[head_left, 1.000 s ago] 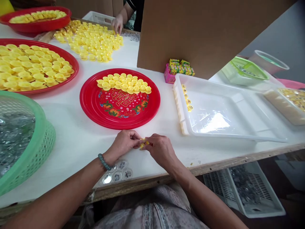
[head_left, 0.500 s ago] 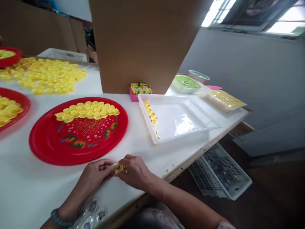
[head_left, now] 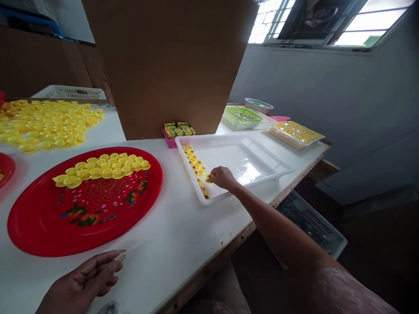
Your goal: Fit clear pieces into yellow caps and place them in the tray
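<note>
My right hand [head_left: 223, 178] reaches into the white tray [head_left: 225, 138], its fingers closed on a small yellow round piece [head_left: 209, 178] with a dark mark. Similar yellow pieces [head_left: 196, 168] lie in rows along the tray's left side, just beside my fingertips. At the lower left, my left hand [head_left: 85, 279] is over the white table, thumb and fingers pinched together. Something pale shows at its thumb tip, but I cannot make out whether it is a nail or a held thing. A red plate [head_left: 39, 226] with yellow cap-like pieces [head_left: 108, 165] lies beyond that hand.
Many loose yellow pieces [head_left: 55, 124] are heaped at the far left. A cardboard panel [head_left: 170, 65] stands behind a pink basket [head_left: 170, 141] of small boxes. Farther right are a green basket [head_left: 244, 115] and a stacked tray [head_left: 296, 133]. A crate [head_left: 327, 235] sits below the table edge.
My hands were together at the table's front around a yellow piece. The right has moved away into the tray with it; the left has drawn back lower left. The view has shifted.
</note>
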The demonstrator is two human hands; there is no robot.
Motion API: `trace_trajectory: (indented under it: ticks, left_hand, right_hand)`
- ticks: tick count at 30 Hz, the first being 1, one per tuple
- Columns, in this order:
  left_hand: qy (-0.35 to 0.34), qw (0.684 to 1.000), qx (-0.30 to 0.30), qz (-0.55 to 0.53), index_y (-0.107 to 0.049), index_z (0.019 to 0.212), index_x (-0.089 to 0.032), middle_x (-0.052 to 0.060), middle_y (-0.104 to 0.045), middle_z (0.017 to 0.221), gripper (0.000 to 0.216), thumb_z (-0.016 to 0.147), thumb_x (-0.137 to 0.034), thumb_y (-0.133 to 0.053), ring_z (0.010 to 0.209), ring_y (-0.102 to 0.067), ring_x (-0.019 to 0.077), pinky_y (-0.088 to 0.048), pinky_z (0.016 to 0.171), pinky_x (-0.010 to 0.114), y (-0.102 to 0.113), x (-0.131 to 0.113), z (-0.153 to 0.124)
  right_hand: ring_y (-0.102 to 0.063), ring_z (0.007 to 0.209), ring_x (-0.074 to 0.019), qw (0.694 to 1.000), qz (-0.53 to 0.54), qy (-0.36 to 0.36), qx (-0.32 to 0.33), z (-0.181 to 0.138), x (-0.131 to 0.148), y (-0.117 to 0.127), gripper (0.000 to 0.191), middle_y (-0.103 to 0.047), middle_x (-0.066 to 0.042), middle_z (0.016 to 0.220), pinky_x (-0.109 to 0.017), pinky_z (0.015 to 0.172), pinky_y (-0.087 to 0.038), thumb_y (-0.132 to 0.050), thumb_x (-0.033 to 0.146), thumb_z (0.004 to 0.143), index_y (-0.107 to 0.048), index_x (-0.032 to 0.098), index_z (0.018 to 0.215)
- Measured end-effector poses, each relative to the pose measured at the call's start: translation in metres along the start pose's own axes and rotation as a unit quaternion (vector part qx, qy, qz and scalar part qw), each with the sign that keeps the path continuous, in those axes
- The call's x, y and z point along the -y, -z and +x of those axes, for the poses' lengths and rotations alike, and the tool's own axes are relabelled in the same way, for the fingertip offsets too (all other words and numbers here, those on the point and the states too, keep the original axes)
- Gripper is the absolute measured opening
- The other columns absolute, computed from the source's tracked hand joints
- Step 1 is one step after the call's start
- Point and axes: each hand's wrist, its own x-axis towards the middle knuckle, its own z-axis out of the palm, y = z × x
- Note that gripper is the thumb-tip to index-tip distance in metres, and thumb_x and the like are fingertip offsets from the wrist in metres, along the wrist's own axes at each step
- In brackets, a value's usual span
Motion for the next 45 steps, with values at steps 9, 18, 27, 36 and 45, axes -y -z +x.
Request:
trace_trajectory:
  ticks: [9, 18, 27, 36, 45]
  left_hand:
    - [0.031, 0.996, -0.070, 0.054, -0.065, 0.095, -0.022, 0.002, -0.071, 0.081, 0.048, 0.061, -0.056, -0.066, 0.072, -0.066, 0.0227, -0.055, 0.067, 0.027, 0.031, -0.005, -0.030]
    - [-0.052, 0.986, -0.028, 0.156, -0.068, 0.093, -0.020, 0.003, -0.070, 0.081, 0.033, 0.076, -0.047, -0.057, 0.076, -0.065, 0.0218, -0.047, 0.069, 0.028, 0.037, 0.012, -0.035]
    - [-0.121, 0.971, -0.025, 0.203, -0.067, 0.091, -0.021, 0.001, -0.068, 0.083, 0.022, 0.076, -0.031, -0.054, 0.072, -0.060, 0.0177, -0.045, 0.065, 0.027, 0.029, 0.021, -0.040]
    - [-0.165, 0.967, -0.010, 0.191, -0.069, 0.088, -0.020, 0.001, -0.069, 0.086, 0.021, 0.081, -0.027, -0.050, 0.076, -0.061, 0.0180, -0.043, 0.070, 0.028, 0.020, 0.001, -0.032]
    - [-0.151, 0.984, 0.051, -0.073, -0.071, 0.096, -0.020, 0.001, -0.069, 0.077, 0.025, 0.081, -0.037, -0.060, 0.064, -0.058, 0.0147, -0.046, 0.060, 0.023, -0.019, -0.023, -0.027]
  right_hand:
    - [-0.060, 0.077, -0.0165, 0.999, 0.021, -0.005, -0.032, -0.003, 0.007, -0.009, 0.038, -0.065, -0.013, 0.091, -0.027, 0.069, -0.042, -0.061, 0.029, 0.078, -0.062, 0.006, 0.109]
    - [-0.061, 0.086, -0.0160, 0.856, 0.237, 0.447, 0.109, -0.135, 0.145, -0.038, 0.022, -0.067, -0.007, 0.093, -0.026, 0.076, -0.048, -0.047, 0.010, 0.084, -0.064, 0.018, 0.095]
    - [-0.058, 0.083, -0.0164, 0.773, 0.156, 0.566, 0.241, -0.163, 0.188, -0.068, 0.017, -0.065, -0.007, 0.082, -0.028, 0.082, -0.043, -0.047, 0.011, 0.087, -0.061, 0.014, 0.078]
    - [-0.061, 0.083, -0.0147, 0.864, 0.356, 0.288, 0.209, -0.159, 0.164, -0.081, 0.011, -0.066, -0.004, 0.088, -0.026, 0.078, -0.047, -0.059, 0.018, 0.083, -0.069, 0.019, 0.087]
    - [-0.063, 0.067, -0.0129, 0.732, 0.641, -0.017, 0.230, -0.151, 0.161, -0.062, 0.022, -0.065, 0.001, 0.073, -0.027, 0.066, -0.053, -0.073, 0.026, 0.068, -0.062, 0.017, 0.085]
